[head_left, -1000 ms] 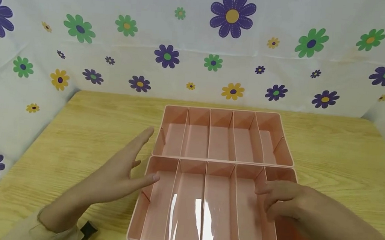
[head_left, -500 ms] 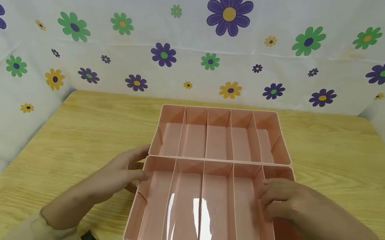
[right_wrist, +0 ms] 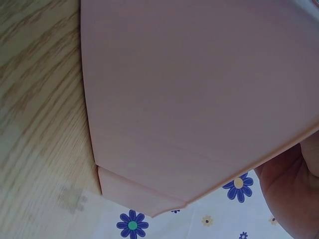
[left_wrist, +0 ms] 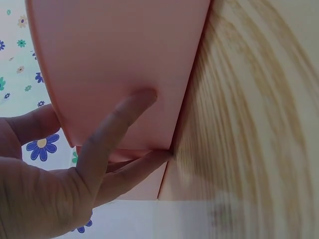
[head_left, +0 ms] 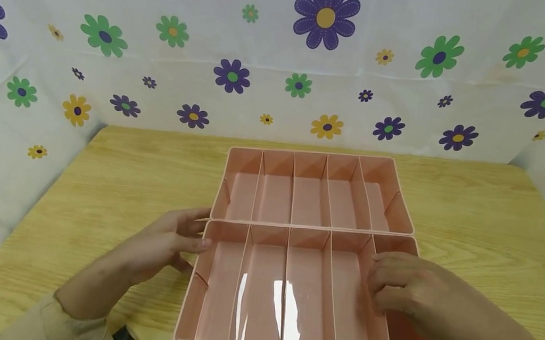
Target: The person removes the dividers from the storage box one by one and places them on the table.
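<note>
A pink divided tray (head_left: 307, 301) lies nearest on the table, split lengthwise into several compartments by thin dividers. My left hand (head_left: 165, 247) is at its left side, thumb on the rim and fingers against the outer wall. In the left wrist view, the fingertips (left_wrist: 149, 94) press that wall near the table. My right hand (head_left: 411, 295) reaches over the right side, its bent fingers pinching the rightmost divider (head_left: 382, 333); some fingertips are hidden. The right wrist view shows mostly the tray's outer wall (right_wrist: 189, 99), with part of the hand beyond the rim.
A second pink divided tray (head_left: 308, 202) sits directly behind, edge to edge with the near one. Both stand on a wood-grain table (head_left: 142, 176). A flower-patterned cloth (head_left: 263, 41) rises behind it. A dark object (head_left: 123, 337) shows by the left sleeve.
My left hand has come down and right, from apart above the tray's left edge onto its side. My right hand stays at the rightmost divider. The view has shifted slightly.
</note>
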Available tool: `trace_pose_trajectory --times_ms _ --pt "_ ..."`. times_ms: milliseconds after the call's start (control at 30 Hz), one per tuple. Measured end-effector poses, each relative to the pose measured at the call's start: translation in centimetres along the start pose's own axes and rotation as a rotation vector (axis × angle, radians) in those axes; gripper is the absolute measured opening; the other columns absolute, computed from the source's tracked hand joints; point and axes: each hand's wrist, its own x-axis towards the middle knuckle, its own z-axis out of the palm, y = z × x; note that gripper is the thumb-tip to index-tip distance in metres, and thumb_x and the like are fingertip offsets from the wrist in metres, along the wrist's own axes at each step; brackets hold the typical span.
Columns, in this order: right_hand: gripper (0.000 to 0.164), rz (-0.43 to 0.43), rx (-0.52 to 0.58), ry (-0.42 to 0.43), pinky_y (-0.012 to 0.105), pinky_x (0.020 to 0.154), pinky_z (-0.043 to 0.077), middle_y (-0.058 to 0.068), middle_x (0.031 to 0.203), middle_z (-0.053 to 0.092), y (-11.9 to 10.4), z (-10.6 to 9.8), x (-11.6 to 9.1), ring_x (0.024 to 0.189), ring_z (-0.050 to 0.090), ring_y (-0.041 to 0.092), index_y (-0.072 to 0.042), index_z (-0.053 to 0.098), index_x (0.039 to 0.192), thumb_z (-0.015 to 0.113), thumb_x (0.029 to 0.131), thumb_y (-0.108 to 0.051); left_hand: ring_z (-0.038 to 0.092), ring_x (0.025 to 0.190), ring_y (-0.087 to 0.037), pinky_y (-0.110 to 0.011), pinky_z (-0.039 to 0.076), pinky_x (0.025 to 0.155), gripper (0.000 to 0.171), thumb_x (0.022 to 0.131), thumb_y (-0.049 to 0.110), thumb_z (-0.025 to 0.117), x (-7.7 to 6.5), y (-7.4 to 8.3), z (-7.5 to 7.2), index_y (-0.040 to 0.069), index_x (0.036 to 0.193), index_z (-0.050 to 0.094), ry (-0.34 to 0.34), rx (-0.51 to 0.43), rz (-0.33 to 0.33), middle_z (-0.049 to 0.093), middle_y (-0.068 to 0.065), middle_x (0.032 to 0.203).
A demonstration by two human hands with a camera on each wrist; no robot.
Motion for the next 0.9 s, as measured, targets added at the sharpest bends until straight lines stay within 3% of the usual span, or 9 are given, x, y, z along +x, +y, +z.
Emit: trace_pose_trajectory --times_ms 300,533,667,800,833,900 --pt "0.039 -0.024 0.008 0.025 0.025 0.084 0.047 -0.015 0.088 0.053 -0.3 -0.5 0.4 0.094 0.052 0.01 -0.026 0.056 0.074 0.072 0.058 0.006 0.056 0.101 -0.035 -0.051 0.054 0.067 0.073 0.089 0.01 0.057 0.1 -0.2 -0.3 -0.002 0.145 0.012 -0.007 -0.012 -0.006 0.036 -0.031 0.138" --pt "0.025 -0.037 -0.012 0.045 0.027 0.088 0.046 -0.014 0.088 0.053 -0.5 -1.1 0.7 0.094 0.054 0.012 -0.024 0.055 0.073 0.058 0.078 0.0 0.058 0.098 -0.035 -0.05 0.055 0.068 0.073 0.088 0.011 0.059 0.1 -0.2 -0.4 -0.003 0.144 0.014 0.018 0.014 -0.008 0.04 -0.031 0.134" --pt "0.026 -0.039 -0.034 0.046 0.029 0.088 0.047 -0.013 0.088 0.054 -0.5 -1.3 0.8 0.094 0.055 0.013 -0.023 0.056 0.073 0.058 0.074 0.003 0.058 0.097 -0.035 -0.05 0.055 0.068 0.073 0.088 0.01 0.059 0.1 -0.1 -0.3 -0.004 0.144 0.014 0.022 0.013 0.001 0.04 -0.032 0.133" --pt "0.029 -0.04 -0.045 0.055 0.03 0.089 0.047 -0.013 0.088 0.054 -0.6 -1.3 0.7 0.094 0.055 0.013 -0.023 0.057 0.073 0.047 0.089 -0.001 0.058 0.099 -0.034 -0.049 0.055 0.068 0.073 0.088 0.011 0.059 0.0 -0.1 -0.3 -0.002 0.144 0.014 0.021 0.016 -0.001 0.04 -0.032 0.134" --pt "0.033 -0.04 -0.05 0.059 0.029 0.089 0.047 -0.013 0.088 0.054 -0.5 -1.3 0.7 0.095 0.055 0.014 -0.023 0.056 0.073 0.039 0.094 -0.004 0.058 0.099 -0.034 -0.049 0.055 0.068 0.073 0.088 0.011 0.059 0.0 -0.1 -0.3 -0.002 0.144 0.014 0.02 0.015 0.0 0.04 -0.032 0.133" --pt "0.028 -0.025 -0.055 0.042 0.03 0.088 0.047 -0.013 0.088 0.055 -0.5 -1.3 0.6 0.096 0.055 0.013 -0.024 0.058 0.074 0.046 0.093 -0.007 0.058 0.1 -0.033 -0.049 0.055 0.068 0.074 0.088 0.011 0.059 0.0 -0.2 -0.3 -0.003 0.144 0.013 0.019 0.015 0.007 0.039 -0.032 0.134"
